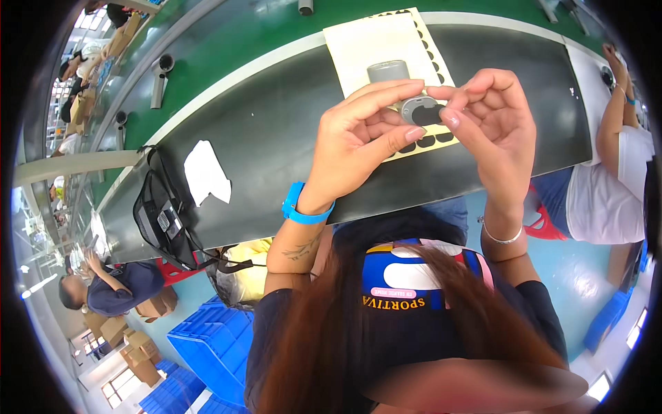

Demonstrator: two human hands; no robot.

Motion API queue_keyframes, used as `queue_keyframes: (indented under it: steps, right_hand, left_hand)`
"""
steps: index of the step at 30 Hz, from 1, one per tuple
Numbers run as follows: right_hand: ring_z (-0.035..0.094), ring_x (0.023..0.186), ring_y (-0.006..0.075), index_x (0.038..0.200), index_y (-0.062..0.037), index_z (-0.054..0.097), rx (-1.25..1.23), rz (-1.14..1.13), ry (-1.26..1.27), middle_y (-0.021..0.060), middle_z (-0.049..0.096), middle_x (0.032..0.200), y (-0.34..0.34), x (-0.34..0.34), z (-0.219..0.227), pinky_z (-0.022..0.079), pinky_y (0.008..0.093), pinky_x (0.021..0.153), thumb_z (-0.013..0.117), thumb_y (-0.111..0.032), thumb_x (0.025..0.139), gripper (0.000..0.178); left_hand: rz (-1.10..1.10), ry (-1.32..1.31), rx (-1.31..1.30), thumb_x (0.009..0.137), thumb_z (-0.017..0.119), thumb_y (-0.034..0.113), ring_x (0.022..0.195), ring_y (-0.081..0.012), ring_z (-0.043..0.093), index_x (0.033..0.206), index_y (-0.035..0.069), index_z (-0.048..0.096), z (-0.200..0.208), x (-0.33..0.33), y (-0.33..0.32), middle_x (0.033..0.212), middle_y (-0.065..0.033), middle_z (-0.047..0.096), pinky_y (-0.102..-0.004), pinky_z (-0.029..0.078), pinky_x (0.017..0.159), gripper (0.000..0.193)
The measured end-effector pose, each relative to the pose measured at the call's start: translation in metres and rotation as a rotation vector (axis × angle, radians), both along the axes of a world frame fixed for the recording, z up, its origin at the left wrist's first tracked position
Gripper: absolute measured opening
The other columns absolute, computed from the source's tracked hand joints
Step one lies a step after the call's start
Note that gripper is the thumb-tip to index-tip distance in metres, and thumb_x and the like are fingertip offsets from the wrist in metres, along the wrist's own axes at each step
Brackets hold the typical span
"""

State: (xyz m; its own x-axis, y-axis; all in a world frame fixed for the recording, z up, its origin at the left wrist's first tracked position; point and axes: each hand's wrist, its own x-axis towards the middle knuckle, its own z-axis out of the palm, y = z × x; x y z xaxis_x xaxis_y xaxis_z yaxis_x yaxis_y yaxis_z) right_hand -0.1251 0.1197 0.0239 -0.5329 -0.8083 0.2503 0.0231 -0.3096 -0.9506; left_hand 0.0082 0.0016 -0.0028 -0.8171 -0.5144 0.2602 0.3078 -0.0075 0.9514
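Note:
My left hand (353,141) grips a small grey rounded part (409,105) between thumb and fingers, over the table. A black die-cut sticker (426,114) lies against the face of this part. At the sticker's right edge, my right hand (502,127) pinches it between thumb and forefinger, the other fingers curled loosely. Beneath both hands is a pale yellow backing sheet (352,45) with rows of black stickers along its right and lower edges. On the sheet, just beyond my left fingers, stands a grey cylindrical piece (388,71).
The dark table (276,110) has a green strip (241,41) behind it. White paper (207,172) and a black bag (162,214) lie to the left. Blue crates (214,338) stand on the floor at lower left. A co-worker in white (610,179) sits at the right.

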Motion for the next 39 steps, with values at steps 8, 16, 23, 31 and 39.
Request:
queue_keyframes:
  steps: [8, 16, 23, 31, 39]
  right_hand:
    - [0.061, 0.101, 0.0225, 0.102, -0.0011, 0.044, -0.036, -0.031, -0.052, 0.0076, 0.058, 0.087, 0.006, -0.004, -0.009, 0.052, 0.0261, 0.077, 0.058, 0.012, 0.081, 0.028]
    - [0.062, 0.099, 0.0185, 0.100, -0.0007, 0.044, -0.058, -0.037, -0.024, 0.0075, 0.057, 0.091, 0.007, -0.010, -0.013, 0.055, 0.0237, 0.075, 0.061, 0.012, 0.080, 0.029]
    - [0.059, 0.104, 0.0252, 0.100, -0.0023, 0.043, 0.008, -0.048, -0.028, 0.0083, 0.058, 0.083, 0.012, -0.008, -0.005, 0.046, 0.0302, 0.086, 0.057, 0.012, 0.080, 0.028]
    - [0.060, 0.104, 0.0254, 0.099, -0.0029, 0.043, 0.029, -0.055, -0.026, 0.0081, 0.058, 0.083, 0.012, -0.007, -0.005, 0.046, 0.0287, 0.085, 0.058, 0.012, 0.080, 0.029]
    - [0.060, 0.103, 0.0251, 0.099, -0.0029, 0.043, 0.022, -0.057, -0.013, 0.0077, 0.058, 0.083, 0.012, -0.006, -0.006, 0.046, 0.0286, 0.085, 0.058, 0.012, 0.080, 0.029]
  left_hand:
    - [-0.071, 0.018, 0.026, 0.085, 0.060, -0.006, 0.091, -0.0189, 0.064, 0.122, -0.002, 0.056, -0.003, -0.003, 0.003, 0.126, -0.0142, 0.051, -0.0286, 0.055, 0.082, 0.038]
    - [-0.086, 0.019, 0.046, 0.089, 0.054, -0.004, 0.095, -0.0220, 0.063, 0.123, -0.002, 0.056, -0.001, -0.009, 0.005, 0.127, -0.0153, 0.050, -0.0317, 0.055, 0.085, 0.034]
    - [-0.108, 0.006, 0.084, 0.089, 0.054, -0.004, 0.099, -0.0229, 0.062, 0.122, -0.002, 0.056, -0.001, -0.008, 0.007, 0.128, -0.0158, 0.049, -0.0323, 0.056, 0.086, 0.033]
    - [-0.098, 0.009, 0.073, 0.089, 0.054, -0.004, 0.102, -0.0235, 0.060, 0.121, -0.002, 0.057, -0.001, -0.009, 0.009, 0.128, -0.0159, 0.049, -0.0335, 0.057, 0.086, 0.032]
    - [-0.090, 0.020, 0.082, 0.089, 0.054, -0.004, 0.100, -0.0237, 0.062, 0.121, -0.002, 0.057, -0.003, -0.009, 0.009, 0.127, -0.0159, 0.050, -0.0334, 0.057, 0.085, 0.032]
